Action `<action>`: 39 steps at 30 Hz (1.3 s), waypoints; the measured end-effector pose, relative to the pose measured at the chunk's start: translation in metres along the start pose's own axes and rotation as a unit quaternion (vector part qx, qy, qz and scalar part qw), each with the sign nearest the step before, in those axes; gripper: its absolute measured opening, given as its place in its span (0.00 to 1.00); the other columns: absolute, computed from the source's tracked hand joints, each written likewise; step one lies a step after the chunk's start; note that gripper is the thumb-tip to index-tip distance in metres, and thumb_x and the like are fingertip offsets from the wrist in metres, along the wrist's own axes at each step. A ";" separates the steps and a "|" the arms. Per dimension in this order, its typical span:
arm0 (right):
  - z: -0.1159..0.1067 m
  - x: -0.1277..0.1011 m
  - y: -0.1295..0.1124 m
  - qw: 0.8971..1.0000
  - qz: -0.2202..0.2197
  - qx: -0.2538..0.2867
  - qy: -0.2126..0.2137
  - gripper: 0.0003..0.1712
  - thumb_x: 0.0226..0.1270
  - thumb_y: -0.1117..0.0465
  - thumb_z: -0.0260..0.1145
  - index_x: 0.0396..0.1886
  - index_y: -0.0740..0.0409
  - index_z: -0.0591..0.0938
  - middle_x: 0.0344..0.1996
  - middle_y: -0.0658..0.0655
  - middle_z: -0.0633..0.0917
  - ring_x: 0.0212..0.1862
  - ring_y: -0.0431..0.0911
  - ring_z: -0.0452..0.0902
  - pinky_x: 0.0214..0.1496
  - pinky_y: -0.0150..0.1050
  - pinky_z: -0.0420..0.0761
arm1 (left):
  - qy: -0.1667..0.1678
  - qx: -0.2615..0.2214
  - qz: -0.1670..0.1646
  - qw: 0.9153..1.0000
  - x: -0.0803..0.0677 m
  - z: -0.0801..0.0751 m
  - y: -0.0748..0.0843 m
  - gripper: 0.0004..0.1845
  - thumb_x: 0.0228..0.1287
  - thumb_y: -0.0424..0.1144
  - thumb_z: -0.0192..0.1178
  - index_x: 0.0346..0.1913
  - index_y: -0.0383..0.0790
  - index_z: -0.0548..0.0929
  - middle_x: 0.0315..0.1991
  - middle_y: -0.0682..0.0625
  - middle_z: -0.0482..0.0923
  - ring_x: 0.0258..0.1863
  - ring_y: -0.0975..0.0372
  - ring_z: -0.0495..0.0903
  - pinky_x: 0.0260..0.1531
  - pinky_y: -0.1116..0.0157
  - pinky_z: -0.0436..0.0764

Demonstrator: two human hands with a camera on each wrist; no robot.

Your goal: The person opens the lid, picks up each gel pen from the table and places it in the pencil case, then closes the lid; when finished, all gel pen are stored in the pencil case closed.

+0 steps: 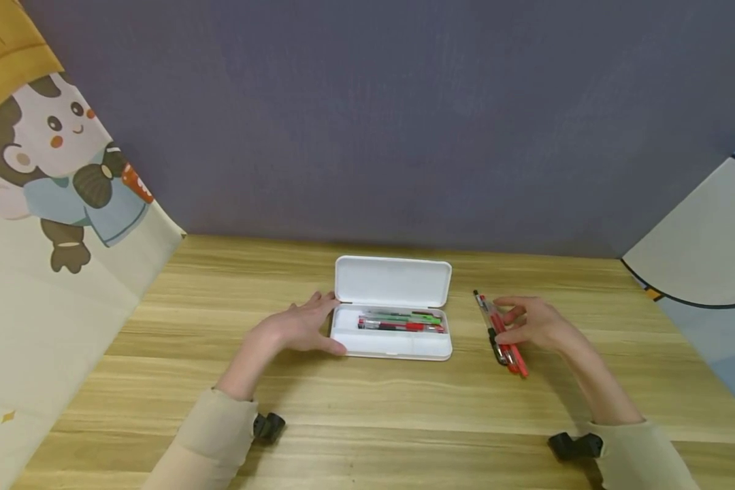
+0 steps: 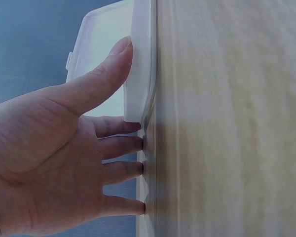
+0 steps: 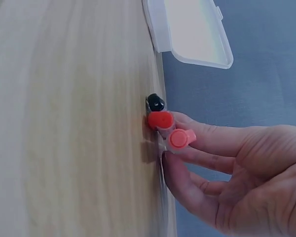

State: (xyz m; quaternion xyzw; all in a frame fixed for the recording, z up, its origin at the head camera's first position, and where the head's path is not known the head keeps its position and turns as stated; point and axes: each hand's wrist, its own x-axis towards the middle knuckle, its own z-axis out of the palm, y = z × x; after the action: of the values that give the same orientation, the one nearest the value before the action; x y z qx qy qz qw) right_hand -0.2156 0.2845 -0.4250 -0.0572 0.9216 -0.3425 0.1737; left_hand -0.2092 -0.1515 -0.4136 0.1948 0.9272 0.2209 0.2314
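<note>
The surface (image 1: 404, 408) looks like pale wood or wood-grain laminate, smooth with a soft sheen and streaky lines running along its length. The pencil case (image 1: 392, 309) is white plastic, smooth and faintly glossy, its raised lid slightly translucent in the wrist views. The pens (image 1: 505, 340) near the right edge have clear plastic barrels with shiny red and black caps. Both sleeves (image 1: 214, 442) are matt beige cloth. The wall (image 1: 373, 122) behind is matt grey-blue.

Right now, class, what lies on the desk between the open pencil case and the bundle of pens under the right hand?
Nothing: in the head view only bare wooden desk separates the pencil case from the pens beneath the right hand.
</note>
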 end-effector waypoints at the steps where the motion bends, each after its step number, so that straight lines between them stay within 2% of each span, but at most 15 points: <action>1: 0.000 0.000 0.000 1.000 -0.002 0.004 0.000 0.47 0.57 0.68 0.78 0.73 0.76 0.66 0.50 0.73 0.82 0.46 0.52 0.83 0.38 0.35 0.87 | 0.000 0.000 0.000 1.000 0.000 0.000 0.000 0.55 0.61 0.57 0.71 0.82 0.37 0.54 0.84 0.37 0.43 0.84 0.41 0.41 0.80 0.32 0.44; 7: 0.000 -0.003 0.000 0.996 -0.005 0.085 -0.014 0.45 0.62 0.70 0.73 0.75 0.76 0.62 0.49 0.72 0.82 0.41 0.45 0.85 0.42 0.39 0.90 | 0.002 -0.003 0.001 1.000 0.001 0.001 -0.002 0.55 0.61 0.57 0.71 0.82 0.38 0.54 0.84 0.37 0.44 0.84 0.42 0.42 0.80 0.32 0.45; 12: -0.003 -0.005 0.000 0.994 0.000 0.112 -0.012 0.45 0.65 0.69 0.71 0.76 0.76 0.61 0.49 0.69 0.83 0.40 0.42 0.85 0.44 0.39 0.91 | 0.003 -0.004 0.002 1.000 0.001 0.001 -0.002 0.55 0.61 0.57 0.72 0.82 0.38 0.54 0.84 0.37 0.44 0.84 0.42 0.42 0.80 0.32 0.45; 20: -0.005 -0.006 -0.004 0.992 -0.013 0.125 0.023 0.43 0.67 0.71 0.65 0.78 0.73 0.58 0.50 0.71 0.82 0.41 0.40 0.85 0.45 0.36 0.90 | 0.001 -0.007 0.006 1.000 0.002 0.001 -0.003 0.53 0.61 0.56 0.72 0.81 0.38 0.55 0.84 0.36 0.44 0.84 0.41 0.41 0.79 0.31 0.45; 27: -0.010 -0.009 -0.014 0.989 -0.077 0.107 0.072 0.39 0.72 0.67 0.65 0.79 0.66 0.62 0.54 0.76 0.82 0.43 0.37 0.86 0.44 0.34 0.90 | 0.003 -0.011 0.009 1.000 0.002 0.001 -0.003 0.53 0.61 0.55 0.72 0.81 0.39 0.56 0.84 0.36 0.44 0.84 0.41 0.41 0.79 0.31 0.44; 29: -0.012 -0.009 -0.018 0.986 -0.097 0.105 0.087 0.39 0.73 0.67 0.66 0.79 0.64 0.63 0.51 0.69 0.85 0.43 0.35 0.85 0.43 0.34 0.90 | 0.003 -0.012 0.008 1.000 0.002 0.001 -0.002 0.53 0.61 0.55 0.72 0.81 0.40 0.55 0.84 0.37 0.44 0.84 0.41 0.41 0.79 0.31 0.44; 31: -0.013 -0.009 -0.023 0.982 -0.118 0.108 0.103 0.39 0.73 0.67 0.66 0.79 0.63 0.63 0.47 0.57 0.87 0.42 0.33 0.85 0.43 0.35 0.91 | 0.001 -0.013 0.008 1.000 0.002 0.001 -0.002 0.53 0.61 0.55 0.72 0.82 0.40 0.55 0.84 0.37 0.43 0.84 0.41 0.40 0.79 0.31 0.44; 33: -0.014 -0.008 -0.028 0.977 -0.137 0.110 0.121 0.38 0.72 0.66 0.67 0.79 0.61 0.64 0.43 0.45 0.87 0.42 0.32 0.85 0.42 0.36 0.91 | -0.001 -0.013 0.005 1.000 0.002 0.001 -0.002 0.54 0.61 0.56 0.72 0.82 0.40 0.54 0.85 0.37 0.43 0.85 0.42 0.40 0.80 0.32 0.43; 35: -0.013 -0.006 -0.034 0.972 -0.158 0.109 0.138 0.38 0.72 0.66 0.67 0.79 0.59 0.66 0.40 0.36 0.86 0.42 0.31 0.85 0.42 0.35 0.91 | -0.002 -0.012 0.006 1.000 0.003 0.002 -0.003 0.54 0.62 0.56 0.72 0.82 0.39 0.54 0.85 0.37 0.42 0.85 0.41 0.40 0.79 0.31 0.43; 37: -0.012 -0.004 -0.041 0.965 -0.180 0.109 0.154 0.37 0.72 0.66 0.68 0.78 0.57 0.67 0.40 0.35 0.86 0.41 0.32 0.85 0.42 0.35 0.91 | -0.002 -0.011 0.006 1.000 0.003 0.002 -0.003 0.54 0.62 0.56 0.72 0.82 0.40 0.53 0.85 0.37 0.42 0.85 0.41 0.39 0.79 0.31 0.43; 39: -0.011 -0.001 -0.049 0.960 -0.198 0.111 0.166 0.37 0.71 0.66 0.68 0.78 0.54 0.69 0.40 0.38 0.87 0.41 0.32 0.85 0.42 0.34 0.90 | -0.002 -0.011 0.007 1.000 0.003 0.002 -0.003 0.54 0.62 0.55 0.72 0.82 0.40 0.54 0.85 0.37 0.42 0.84 0.41 0.40 0.79 0.31 0.43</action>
State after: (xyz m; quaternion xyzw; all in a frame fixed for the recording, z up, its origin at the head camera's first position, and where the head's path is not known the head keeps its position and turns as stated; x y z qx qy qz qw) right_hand -0.2195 0.2541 -0.3850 -0.1616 0.8637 -0.4750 -0.0476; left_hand -0.2114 -0.1515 -0.4176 0.1995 0.9228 0.2322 0.2340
